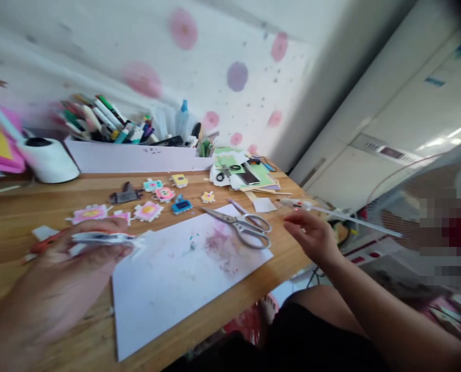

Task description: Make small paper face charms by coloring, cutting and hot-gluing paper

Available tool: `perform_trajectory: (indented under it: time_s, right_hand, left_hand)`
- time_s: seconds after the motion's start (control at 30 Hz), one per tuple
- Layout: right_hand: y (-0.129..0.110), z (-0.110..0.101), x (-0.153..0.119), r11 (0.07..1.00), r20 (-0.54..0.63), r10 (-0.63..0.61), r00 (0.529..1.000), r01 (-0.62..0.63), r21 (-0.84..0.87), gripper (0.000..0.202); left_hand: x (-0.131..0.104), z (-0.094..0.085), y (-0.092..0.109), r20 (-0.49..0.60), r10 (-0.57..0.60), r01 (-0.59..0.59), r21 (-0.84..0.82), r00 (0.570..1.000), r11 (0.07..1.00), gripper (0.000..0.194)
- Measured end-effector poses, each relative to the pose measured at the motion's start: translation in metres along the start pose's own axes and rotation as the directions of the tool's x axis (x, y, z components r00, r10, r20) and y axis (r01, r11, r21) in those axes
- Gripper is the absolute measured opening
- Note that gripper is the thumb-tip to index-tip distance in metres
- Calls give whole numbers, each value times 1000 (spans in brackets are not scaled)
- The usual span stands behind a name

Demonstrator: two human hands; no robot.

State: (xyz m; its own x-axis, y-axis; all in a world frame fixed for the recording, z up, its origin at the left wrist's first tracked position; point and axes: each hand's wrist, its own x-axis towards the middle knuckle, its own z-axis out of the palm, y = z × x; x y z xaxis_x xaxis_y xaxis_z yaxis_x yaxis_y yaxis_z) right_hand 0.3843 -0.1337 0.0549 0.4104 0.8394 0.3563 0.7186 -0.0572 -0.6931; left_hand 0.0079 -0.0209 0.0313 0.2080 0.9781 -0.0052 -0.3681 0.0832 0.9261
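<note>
My left hand [71, 274] pinches a small paper cut-out [102, 238] with ragged white edges, seen edge-on above the table's left side. My right hand [313, 235] hovers by the table's right edge, fingers loosely curved and slightly apart, with nothing visible in them. Just behind it lies a glue gun [296, 203], a long pale glue stick [360, 222] jutting from its back. Metal scissors [242, 226] rest partly spread on a stained white sheet [156, 289]. Decorated paper cut-outs [149, 211] are scattered beyond the sheet, beside a small blue piece [181, 205].
A white organizer [133, 157] full of pens stands along the wall, with a white roll-shaped holder [56, 160] to its left. Papers with black-handled scissors and a dark phone-like slab [249, 173] lie at the back right. An orange pen-like tool [48, 243] is behind my left hand.
</note>
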Motion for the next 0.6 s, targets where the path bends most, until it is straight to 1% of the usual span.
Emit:
perform_trajectory:
  time_s: [0.03, 0.1, 0.17, 0.23, 0.33, 0.43, 0.47, 0.53, 0.6]
  right_hand:
    - [21, -13, -4, 995, -71, 98, 993, -99, -23, 19]
    - [59, -28, -8, 976, -166, 204, 965, -213, -43, 24]
    - [86, -32, -4, 954, -213, 282, 935, -296, -37, 30]
    - [101, -28, 9, 937, -225, 332, 916, -349, -37, 33]
    - [105, -16, 34, 912, -210, 388, 897, -407, -54, 26]
    - [100, -7, 52, 882, -212, 451, 867, -469, -41, 22]
    - [97, -6, 55, 876, -219, 465, 858, -481, -23, 22]
    - [87, -6, 57, 878, -227, 471, 852, -477, 33, 23]
    - [71, -5, 51, 892, -196, 452, 870, -436, 118, 26]
  left_hand:
    - [0, 1, 0, 7, -11, 11, 14, 1000, 1000, 13]
    - [-1, 4, 1, 4, -8, 8, 39, 1000, 999, 14]
    - [-3, 8, 3, -13, 4, -3, 49, 1000, 999, 11]
    - [-5, 10, 6, -12, -15, 15, 53, 1000, 998, 13]
    - [-7, 10, 10, 47, -73, 72, 17, 996, 997, 17]
    - [-6, 6, 10, 75, -86, 91, -71, 993, 993, 13]
    - [-5, 4, 9, 80, -81, 89, -97, 993, 991, 12]
    - [-2, 0, 3, 97, -63, 75, -121, 993, 990, 17]
    - [-1, -2, -3, 123, -49, 65, -129, 991, 990, 22]
